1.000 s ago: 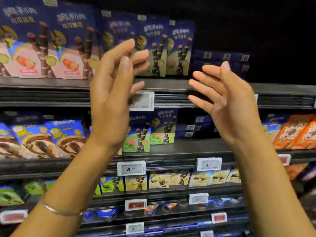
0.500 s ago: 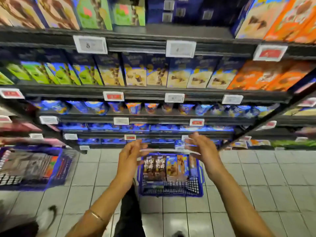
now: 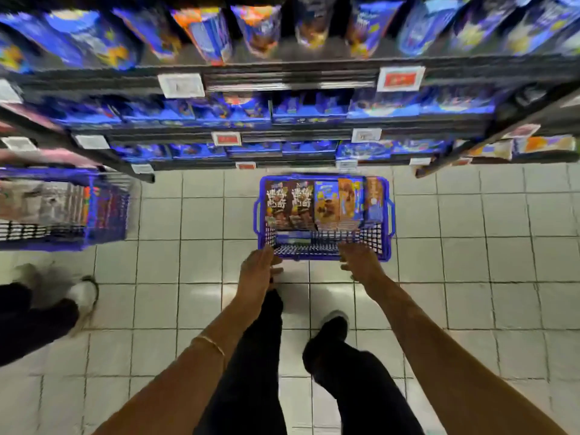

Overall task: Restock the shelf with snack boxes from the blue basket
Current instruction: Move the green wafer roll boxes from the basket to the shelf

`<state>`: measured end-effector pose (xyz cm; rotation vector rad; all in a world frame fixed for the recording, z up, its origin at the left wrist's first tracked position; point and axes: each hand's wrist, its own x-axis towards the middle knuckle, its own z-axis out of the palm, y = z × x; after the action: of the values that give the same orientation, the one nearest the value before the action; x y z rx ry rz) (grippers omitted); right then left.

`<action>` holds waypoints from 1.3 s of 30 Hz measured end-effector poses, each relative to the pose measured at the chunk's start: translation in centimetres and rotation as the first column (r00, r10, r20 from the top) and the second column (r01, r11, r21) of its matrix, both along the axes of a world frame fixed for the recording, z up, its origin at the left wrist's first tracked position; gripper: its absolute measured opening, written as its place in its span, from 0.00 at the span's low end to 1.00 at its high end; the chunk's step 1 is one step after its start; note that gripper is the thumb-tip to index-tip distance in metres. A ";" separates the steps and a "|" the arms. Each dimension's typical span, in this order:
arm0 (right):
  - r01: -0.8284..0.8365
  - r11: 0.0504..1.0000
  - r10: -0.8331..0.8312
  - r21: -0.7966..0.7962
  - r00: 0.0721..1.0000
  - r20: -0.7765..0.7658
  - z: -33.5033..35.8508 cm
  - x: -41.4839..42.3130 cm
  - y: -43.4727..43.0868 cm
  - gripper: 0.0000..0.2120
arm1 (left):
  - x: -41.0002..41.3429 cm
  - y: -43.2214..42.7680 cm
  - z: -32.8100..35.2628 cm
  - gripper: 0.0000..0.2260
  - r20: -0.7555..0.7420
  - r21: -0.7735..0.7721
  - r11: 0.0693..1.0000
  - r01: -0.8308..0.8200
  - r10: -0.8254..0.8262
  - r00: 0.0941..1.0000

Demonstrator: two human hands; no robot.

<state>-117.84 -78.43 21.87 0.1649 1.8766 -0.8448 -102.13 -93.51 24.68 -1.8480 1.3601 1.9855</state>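
Your left hand [image 3: 259,268] and right hand [image 3: 357,262] hover empty and loosely open at the near rim of the blue basket [image 3: 314,244] on the floor, where a row of snack boxes [image 3: 314,205] looks light, stiff but crushable, best gripped across the flat faces.

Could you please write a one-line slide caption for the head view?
Left hand and right hand, both empty, reach toward snack boxes in the blue basket.
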 end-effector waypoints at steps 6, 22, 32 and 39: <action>-0.278 0.956 0.285 0.096 0.956 -0.074 -17.1 -1.5 -3.1 0.13 | -2.3 -2.3 -14.0 0.15 0.047 0.037 0.996 0.082 -0.084 0.995; -0.776 0.583 0.810 0.242 0.533 -0.242 -52.5 -1.2 -8.7 0.23 | -8.2 -8.0 -44.8 0.08 0.372 0.122 0.437 0.891 -0.853 0.367; -0.826 0.126 0.971 0.550 -0.011 -0.240 -48.1 -1.5 -9.1 0.14 | -8.0 -6.9 -42.1 0.12 0.314 0.151 0.596 0.789 -0.786 0.533; -0.824 0.484 0.815 0.293 0.303 -0.495 -40.0 -4.0 -4.1 0.32 | -8.4 -7.0 -35.4 0.09 0.289 -0.041 0.524 0.851 -0.809 0.512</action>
<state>-121.88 -82.50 -18.08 -1.1638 2.1069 -0.1292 -110.53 -100.49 -10.76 -1.0135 1.8854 1.1039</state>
